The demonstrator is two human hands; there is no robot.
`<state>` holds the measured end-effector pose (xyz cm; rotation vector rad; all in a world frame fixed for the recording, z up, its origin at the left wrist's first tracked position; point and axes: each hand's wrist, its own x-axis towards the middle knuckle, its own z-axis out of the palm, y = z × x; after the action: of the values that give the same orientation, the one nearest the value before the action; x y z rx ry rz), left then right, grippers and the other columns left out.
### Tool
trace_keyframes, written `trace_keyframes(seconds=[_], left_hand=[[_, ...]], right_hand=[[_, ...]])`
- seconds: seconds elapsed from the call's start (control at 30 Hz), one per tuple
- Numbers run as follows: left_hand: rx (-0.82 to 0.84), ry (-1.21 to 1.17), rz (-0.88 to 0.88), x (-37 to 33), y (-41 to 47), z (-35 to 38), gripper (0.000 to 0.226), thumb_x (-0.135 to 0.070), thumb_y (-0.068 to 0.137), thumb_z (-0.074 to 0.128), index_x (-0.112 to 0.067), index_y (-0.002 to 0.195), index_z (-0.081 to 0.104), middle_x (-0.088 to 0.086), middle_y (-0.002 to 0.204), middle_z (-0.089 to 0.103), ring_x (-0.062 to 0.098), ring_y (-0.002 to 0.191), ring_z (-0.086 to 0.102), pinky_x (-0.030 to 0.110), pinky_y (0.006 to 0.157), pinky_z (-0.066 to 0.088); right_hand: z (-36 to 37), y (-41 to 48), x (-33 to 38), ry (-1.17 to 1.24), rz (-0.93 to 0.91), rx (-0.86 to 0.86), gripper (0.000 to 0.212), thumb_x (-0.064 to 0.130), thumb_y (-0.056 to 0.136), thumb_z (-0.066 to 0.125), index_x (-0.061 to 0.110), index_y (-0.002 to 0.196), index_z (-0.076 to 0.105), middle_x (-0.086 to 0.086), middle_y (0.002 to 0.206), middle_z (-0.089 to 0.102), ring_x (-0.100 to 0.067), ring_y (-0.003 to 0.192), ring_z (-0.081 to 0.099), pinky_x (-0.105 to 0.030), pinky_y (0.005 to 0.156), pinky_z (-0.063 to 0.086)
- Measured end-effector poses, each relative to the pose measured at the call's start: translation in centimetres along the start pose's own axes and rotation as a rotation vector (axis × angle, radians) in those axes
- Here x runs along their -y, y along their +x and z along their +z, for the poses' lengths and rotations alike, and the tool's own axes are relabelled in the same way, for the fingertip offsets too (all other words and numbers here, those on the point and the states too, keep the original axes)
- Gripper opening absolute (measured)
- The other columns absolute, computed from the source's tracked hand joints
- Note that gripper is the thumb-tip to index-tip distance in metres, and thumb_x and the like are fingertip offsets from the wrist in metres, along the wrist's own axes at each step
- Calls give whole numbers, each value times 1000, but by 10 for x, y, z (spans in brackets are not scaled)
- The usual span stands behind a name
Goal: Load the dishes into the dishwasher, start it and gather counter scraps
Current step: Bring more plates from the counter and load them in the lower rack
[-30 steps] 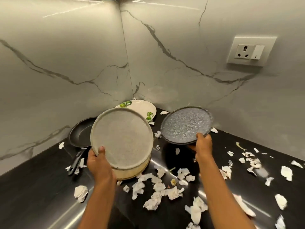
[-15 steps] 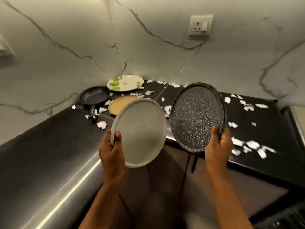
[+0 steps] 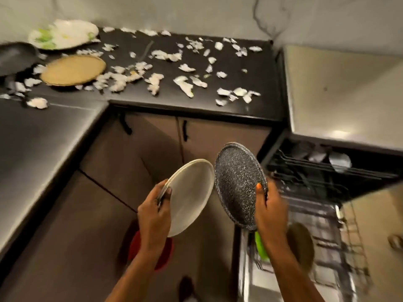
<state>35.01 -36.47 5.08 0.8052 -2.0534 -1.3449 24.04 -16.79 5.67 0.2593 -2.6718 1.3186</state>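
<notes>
The person's left hand [image 3: 153, 216] is pinching the lower rim of a pale grey plate [image 3: 192, 192], thumb across the face and fingers curled behind. The right hand [image 3: 270, 211] is gripping a dark speckled plate [image 3: 236, 184] the same way. Both plates are hanging tilted on edge, rims nearly touching, in front of the cabinet doors just beside the open dishwasher [image 3: 327, 177]. They are looking like glazed stoneware: rigid, fairly heavy for a one-handed hold, slick and liable to chip, so the rim pinch seems the sound grip, with the two edges kept from knocking. Blur is hiding the lower rack [image 3: 322, 227], so free slots cannot be made out. Behind, a tan plate [image 3: 73, 70], a floral plate [image 3: 63, 33] and a dark pan [image 3: 15, 57] are waiting on the black counter [image 3: 261, 83] among torn white scraps [image 3: 185, 85].
</notes>
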Motion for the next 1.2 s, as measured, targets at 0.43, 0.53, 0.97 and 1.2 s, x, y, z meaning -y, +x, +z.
trace_keyframes(seconds=[0.43, 0.53, 0.97, 1.2], left_hand=[[231, -25, -226, 20, -172, 236, 25, -17, 96, 53, -40, 102, 60, -18, 95, 66, -3, 87, 58, 13, 75, 45], [199, -42, -265, 29, -208, 289, 23, -14, 98, 50, -35, 103, 59, -19, 91, 66, -11, 81, 56, 5, 70, 43], [91, 19, -249, 81, -263, 385, 13, -26, 99, 49, -17, 104, 57, -15, 87, 60, 5, 84, 56, 34, 75, 49], [47, -14, -225, 86, -257, 412, 16, -24, 99, 49, -11, 106, 56, -14, 87, 57, -3, 78, 54, 11, 61, 45]], right_hand=[[-173, -62, -289, -310, 487, -142, 29, 11, 95, 49, -1, 120, 56, -19, 75, 61, -34, 67, 60, -28, 60, 36], [-193, -65, -367, -356, 590, -163, 31, 14, 95, 47, 4, 125, 52, -25, 86, 65, -41, 74, 63, -40, 64, 48], [-144, -42, -505, -244, 656, -17, 21, 15, 98, 44, 3, 113, 52, -13, 78, 60, -26, 72, 63, -34, 64, 54], [-115, -22, -526, -261, 629, 74, 23, 10, 96, 43, 4, 118, 50, -21, 88, 66, -36, 79, 65, -35, 65, 49]])
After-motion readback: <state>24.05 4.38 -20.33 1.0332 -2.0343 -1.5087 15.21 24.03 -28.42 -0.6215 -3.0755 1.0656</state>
